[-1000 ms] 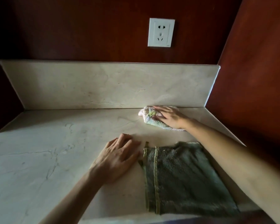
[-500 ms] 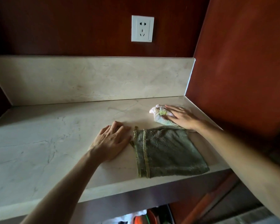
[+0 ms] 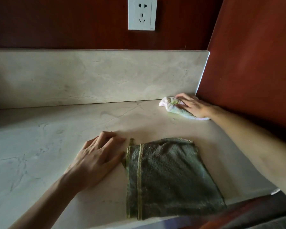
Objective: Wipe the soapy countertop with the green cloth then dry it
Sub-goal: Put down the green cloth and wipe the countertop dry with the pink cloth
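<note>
Pressing down on a small crumpled rag (image 3: 177, 108) at right of centre, the right hand (image 3: 194, 105) lies palm-down w/ fingers spread flat over it, not curled round it. Rag is pale pink and light green, bunched up, w/ a faint wet-looking patch on the counter (image 3: 40, 138) just below-left of it. It sits in the far right corner, near where the backsplash (image 3: 89, 76) meets the red side wall (image 3: 254, 55).

Left hand (image 3: 97, 156) rests at lower centre, palm down on bare counter, fingers loosely spread and slightly arched, holding nothing. Its fingertips are just beside the left edge of the green cloth (image 3: 168, 176); can't tell if they touch.

Green cloth lies flat at lower right of centre, folded approx square, dark green terry w/ lighter yellow-green stripes down its left side. Its near edge reaches the counter's front edge. Well apart from the rag.

Counter and backsplash are pale beige marble w/ thin grey veins. A white wall socket (image 3: 142, 14) sits at top centre on a dark red-brown wall (image 3: 56, 22). Lighting is dim.
</note>
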